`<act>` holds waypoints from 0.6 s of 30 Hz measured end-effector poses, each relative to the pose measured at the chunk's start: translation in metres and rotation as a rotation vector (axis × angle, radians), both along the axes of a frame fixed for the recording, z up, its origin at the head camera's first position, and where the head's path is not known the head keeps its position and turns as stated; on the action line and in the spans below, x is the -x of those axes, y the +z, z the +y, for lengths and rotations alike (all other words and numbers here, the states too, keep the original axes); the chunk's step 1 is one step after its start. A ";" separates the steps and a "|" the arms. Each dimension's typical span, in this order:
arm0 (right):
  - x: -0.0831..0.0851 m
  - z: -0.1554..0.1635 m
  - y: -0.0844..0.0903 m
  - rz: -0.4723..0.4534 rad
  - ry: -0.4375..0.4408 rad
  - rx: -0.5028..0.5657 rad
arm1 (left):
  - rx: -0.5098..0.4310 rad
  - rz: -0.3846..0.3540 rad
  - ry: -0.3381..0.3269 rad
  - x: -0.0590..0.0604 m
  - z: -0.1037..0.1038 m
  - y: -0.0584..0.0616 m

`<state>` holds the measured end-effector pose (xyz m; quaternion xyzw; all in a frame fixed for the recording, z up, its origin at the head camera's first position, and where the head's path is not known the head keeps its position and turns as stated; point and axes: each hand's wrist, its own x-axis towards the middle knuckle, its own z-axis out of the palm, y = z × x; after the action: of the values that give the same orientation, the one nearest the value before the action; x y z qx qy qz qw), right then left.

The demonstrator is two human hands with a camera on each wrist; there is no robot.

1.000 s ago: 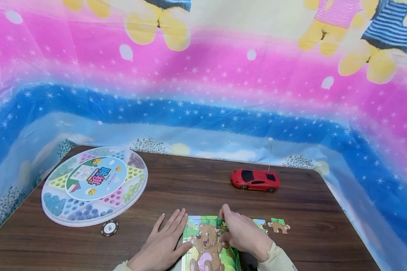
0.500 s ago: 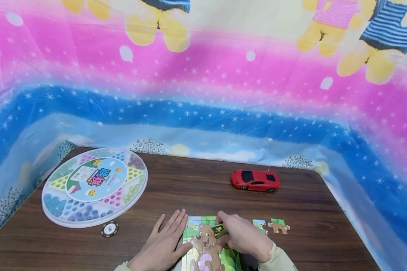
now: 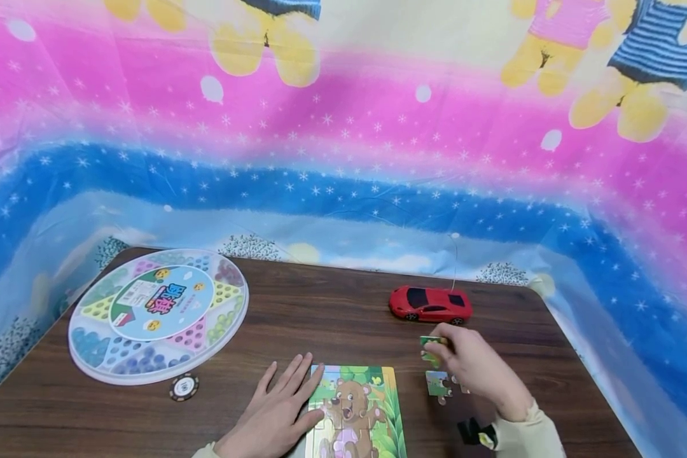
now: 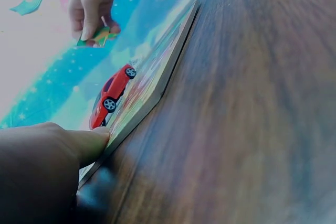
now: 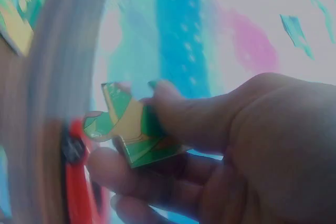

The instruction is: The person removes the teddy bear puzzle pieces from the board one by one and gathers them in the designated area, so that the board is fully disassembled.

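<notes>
A bear jigsaw puzzle [image 3: 355,407] in a flat board lies at the table's near side; a yellow patch of bare backing shows at its upper right corner. My left hand [image 3: 280,407] rests beside it with straight fingers, the thumb and a fingertip touching its left edge. Off to the right and above the table, my right hand [image 3: 478,362] pinches a green puzzle piece [image 5: 131,124] between thumb and fingers. Just below that hand lies a loose puzzle piece [image 3: 437,383] on the table, with another partly hidden behind the hand.
At the back right stands a red toy car [image 3: 430,305] with a thin antenna. A round Chinese checkers set [image 3: 160,312] lies on the left, a poker chip [image 3: 184,386] close by it. A patterned cloth [image 3: 343,191] hangs round the table's [image 3: 309,299] far edges.
My right hand has pulled a green piece out of the puzzle's upper right corner and carried it right, over the loose pieces. The left hand has stayed nearly still.
</notes>
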<state>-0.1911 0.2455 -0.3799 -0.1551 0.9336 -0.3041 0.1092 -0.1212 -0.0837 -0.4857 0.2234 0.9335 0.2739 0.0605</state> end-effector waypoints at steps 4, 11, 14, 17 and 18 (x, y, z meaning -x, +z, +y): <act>0.002 0.023 0.008 0.034 -0.076 -0.024 | -0.012 -0.001 -0.010 0.001 0.000 0.000; 0.006 0.059 0.007 0.077 -0.140 -0.126 | -0.021 0.027 -0.011 0.000 0.000 0.001; 0.007 0.071 0.002 0.041 -0.165 -0.154 | -0.018 0.038 -0.008 -0.001 0.000 0.000; 0.009 0.080 -0.003 -0.007 -0.176 -0.159 | -0.013 0.040 -0.007 -0.001 0.000 0.000; 0.010 0.081 -0.005 -0.020 -0.185 -0.162 | -0.011 0.038 -0.008 -0.001 0.000 0.000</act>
<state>-0.2009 0.3269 -0.3850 -0.0558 0.9643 -0.2379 0.1021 -0.1199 -0.0840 -0.4862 0.2325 0.9320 0.2747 0.0428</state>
